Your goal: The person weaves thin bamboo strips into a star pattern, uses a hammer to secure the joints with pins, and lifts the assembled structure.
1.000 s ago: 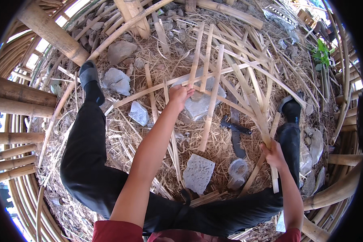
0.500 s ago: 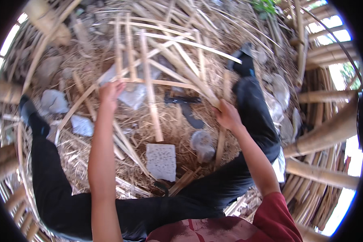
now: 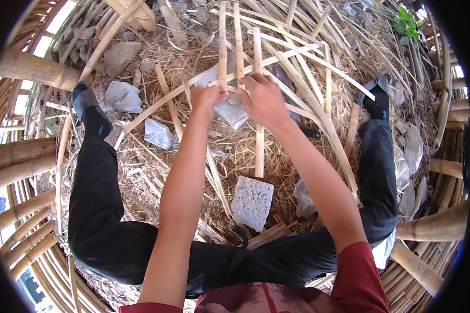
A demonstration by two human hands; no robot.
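An open lattice of split bamboo strips lies on the straw-covered ground between my legs. My left hand (image 3: pixel 208 99) is closed at the near corner, pinching the cross strip (image 3: pixel 231 89) beside the near end of the leftmost lengthwise strip (image 3: pixel 222 49). Close to its right, my right hand (image 3: pixel 263 101) is closed over the same cross strip, by the second lengthwise strip (image 3: pixel 239 47); its fingertips are partly hidden. A longer lengthwise strip (image 3: pixel 259 151) passes beneath my right hand toward me. To the right, a thick slanting strip (image 3: pixel 318 117) lies across the lattice.
A pitted grey block (image 3: pixel 252 203) sits before my lap. Pale stones (image 3: pixel 122 97) lie at the left, near my left shoe (image 3: pixel 82 96). My right leg (image 3: pixel 377 172) bounds the right side. Bamboo poles (image 3: pixel 42 70) form walls on both sides, and a green plant (image 3: pixel 404 26) grows far right.
My right hand has let go of the thick slanting strip and moved left to the cross strip beside my left hand. The view has turned, so the scene sits farther right.
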